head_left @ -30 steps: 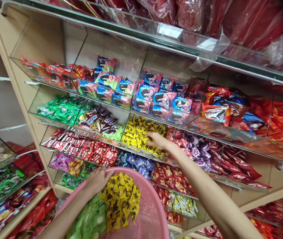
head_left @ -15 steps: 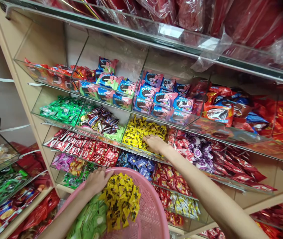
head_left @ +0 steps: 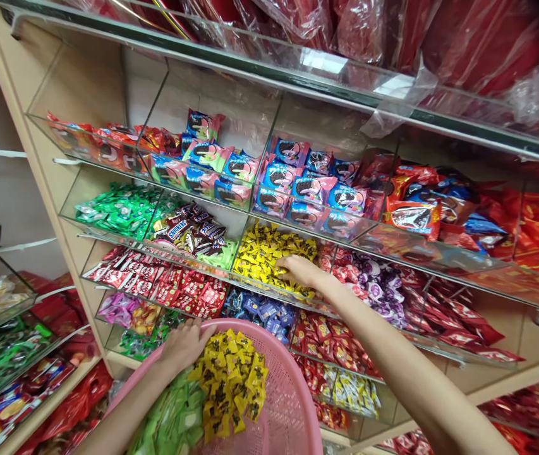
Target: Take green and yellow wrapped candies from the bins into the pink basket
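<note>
The rim of a pink perforated plastic basket (head_left: 292,385) is in my left hand (head_left: 184,344), thumb over the edge. Inside the basket, yellow-wrapped candies (head_left: 234,385) lie beside green-wrapped packets (head_left: 172,414). My right hand (head_left: 299,270) reaches into a clear shelf compartment heaped with the same kind of yellow-wrapped candies (head_left: 260,253). Its fingers curl down into the front of the heap, closed on some of the candies; the fingertips are partly hidden.
Snickers bars (head_left: 193,227) fill the compartment to the left, purple-wrapped candies (head_left: 383,281) one to the right. Blue and pink cookie packs (head_left: 311,186) sit on the shelf above. Clear shelf fronts (head_left: 316,230) run close above my right hand. Red packets (head_left: 193,287) lie below.
My right hand has shifted slightly to the right within the yellow candies, its fingers more curled. My left hand and the basket have stayed in place.
</note>
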Demonstrator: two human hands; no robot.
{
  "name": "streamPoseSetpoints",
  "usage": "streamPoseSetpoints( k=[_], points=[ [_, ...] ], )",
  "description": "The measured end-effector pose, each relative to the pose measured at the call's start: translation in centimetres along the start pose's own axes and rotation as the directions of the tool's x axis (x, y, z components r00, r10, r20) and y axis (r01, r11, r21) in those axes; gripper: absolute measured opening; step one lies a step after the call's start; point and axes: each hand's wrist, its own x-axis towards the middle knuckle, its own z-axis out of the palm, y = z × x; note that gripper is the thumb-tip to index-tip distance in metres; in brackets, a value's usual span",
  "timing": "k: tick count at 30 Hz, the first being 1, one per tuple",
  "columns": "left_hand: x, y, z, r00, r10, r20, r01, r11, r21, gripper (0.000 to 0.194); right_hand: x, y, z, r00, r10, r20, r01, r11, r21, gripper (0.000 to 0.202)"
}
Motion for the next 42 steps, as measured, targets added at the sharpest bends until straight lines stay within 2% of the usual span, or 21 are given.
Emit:
streamPoseSetpoints(
  k=[5,10,14,18,20,24,28,32,36,42],
  points=[
    [0.0,0.1,-0.1,1.0,-0.006,0.004,0.006,1.0,0.009,0.069,-0.3,0.8,-1.1,0.989,0.03,-0.144,0.01,0.964,0.265,0.027],
    [-0.1,0.3,-0.2,1.0,0.013,0.005,-0.013,1.0,0.025,0.067,-1.6,-0.5,-3.6,0.966,0.065,-0.249,0.083,0.838,0.54,0.035],
    [0.0,0.6,-0.2,1.0,-0.002,0.009,0.001,0.999,0.036,0.069,-3.3,-3.3,-3.9,0.978,0.026,-0.205,0.132,0.685,0.716,0.031],
    [0.0,0.7,-0.1,1.0,0.018,0.014,-0.019,0.998,0.056,0.069,-5.3,-7.0,-2.1,0.992,-0.074,-0.101,0.125,0.514,0.849,0.028],
    [0.0,0.7,0.0,1.0,0.024,0.017,-0.025,0.997,0.068,0.07,-6.4,-8.9,-0.8,0.992,-0.099,-0.082,0.12,0.485,0.866,0.028],
    [0.0,0.8,-0.1,1.0,0.021,0.012,-0.022,0.997,0.074,0.069,-8.0,-11.9,2.3,0.983,-0.182,-0.02,0.111,0.505,0.856,0.03],
    [0.1,1.1,-0.2,0.999,0.031,0.019,-0.032,0.997,0.074,0.067,-8.1,-13.3,6.6,0.966,-0.247,0.073,0.078,0.552,0.83,0.032],
    [0.1,1.1,-0.1,0.999,0.036,0.012,-0.036,0.997,0.066,0.068,-7.5,-13.5,10.2,0.972,-0.228,0.059,0.131,0.731,0.669,0.026],
    [0.0,1.0,-0.1,0.999,0.032,0.008,-0.033,0.997,0.069,0.068,-7.5,-14.0,11.2,0.981,-0.17,0.089,0.108,0.872,0.477,0.024],
    [-0.2,1.0,-0.2,1.0,0.018,0.014,-0.019,0.998,0.055,0.067,-7.6,-14.7,10.7,0.986,-0.081,0.144,0.024,0.933,0.358,0.03]
  ],
)
